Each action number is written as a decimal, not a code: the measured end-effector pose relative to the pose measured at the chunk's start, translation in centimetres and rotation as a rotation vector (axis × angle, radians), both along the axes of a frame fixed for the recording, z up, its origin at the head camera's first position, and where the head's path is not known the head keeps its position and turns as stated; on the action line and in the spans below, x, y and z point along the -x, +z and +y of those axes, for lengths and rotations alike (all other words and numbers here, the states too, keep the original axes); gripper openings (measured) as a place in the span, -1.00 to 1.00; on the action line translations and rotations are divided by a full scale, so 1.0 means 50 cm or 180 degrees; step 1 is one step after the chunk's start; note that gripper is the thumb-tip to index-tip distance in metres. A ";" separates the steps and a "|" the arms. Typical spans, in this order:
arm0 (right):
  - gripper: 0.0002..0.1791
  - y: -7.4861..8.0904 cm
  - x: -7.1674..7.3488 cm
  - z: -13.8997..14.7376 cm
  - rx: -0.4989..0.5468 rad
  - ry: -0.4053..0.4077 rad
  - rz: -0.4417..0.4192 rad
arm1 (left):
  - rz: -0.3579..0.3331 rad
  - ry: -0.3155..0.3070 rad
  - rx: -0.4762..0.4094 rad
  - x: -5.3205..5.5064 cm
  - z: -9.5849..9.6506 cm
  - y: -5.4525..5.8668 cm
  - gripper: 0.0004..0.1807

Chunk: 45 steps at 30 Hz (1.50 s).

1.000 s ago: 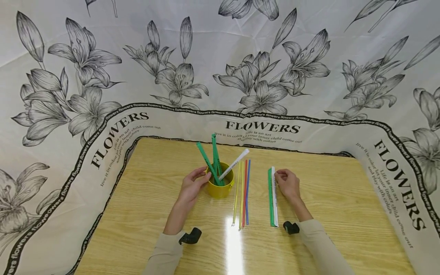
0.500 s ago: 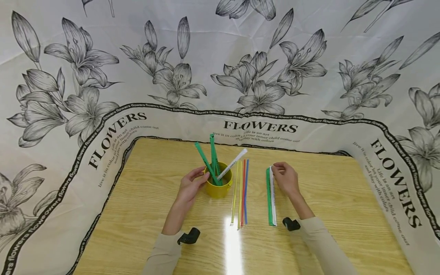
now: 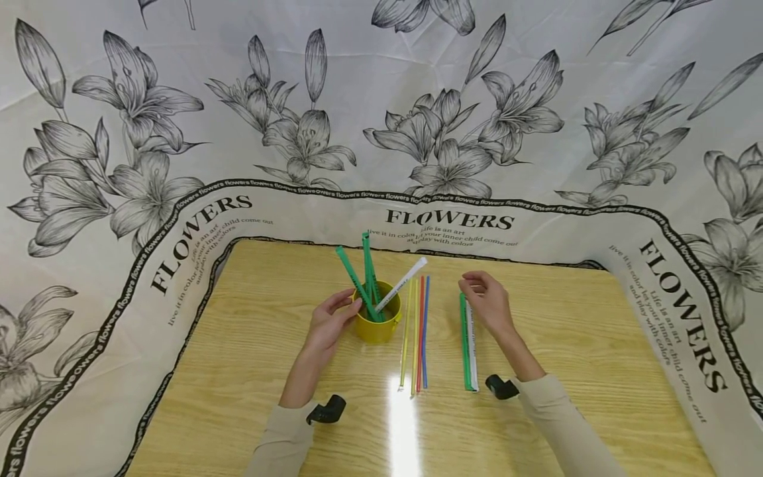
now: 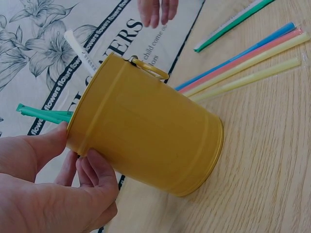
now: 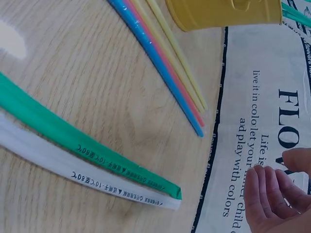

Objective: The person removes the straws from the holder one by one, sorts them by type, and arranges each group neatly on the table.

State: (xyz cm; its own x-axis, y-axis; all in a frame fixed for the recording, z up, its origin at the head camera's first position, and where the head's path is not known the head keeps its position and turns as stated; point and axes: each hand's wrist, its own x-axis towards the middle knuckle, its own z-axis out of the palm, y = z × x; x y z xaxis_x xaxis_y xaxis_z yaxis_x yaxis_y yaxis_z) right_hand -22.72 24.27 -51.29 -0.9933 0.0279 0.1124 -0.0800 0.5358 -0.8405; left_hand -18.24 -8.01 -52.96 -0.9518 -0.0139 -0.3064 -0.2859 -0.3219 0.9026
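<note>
My left hand holds a small yellow metal bucket at its rim, thumb and fingers at the edge. Green paper-wrapped straws and a white wrapped straw stand tilted inside it; their lower ends are hidden. My right hand hovers at the far end of a green wrapped straw and a white wrapped straw, which lie side by side on the table. In the right wrist view its loosely bent fingers hold nothing and are apart from those straws.
Between bucket and right-hand straws lie two yellow straws, a red straw and a blue straw, roughly parallel. A flower-printed cloth rises behind the wooden table. Light glares near the front.
My right hand has moved from beside the white straw's upper part to its far end, fingers lifting away. My left hand stays at the bucket.
</note>
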 end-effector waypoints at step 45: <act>-0.71 0.061 -0.024 -0.179 0.0756 0.0772 -0.0035 | 0.0017 0.0056 -0.0153 -0.001 0.003 0.002 -0.55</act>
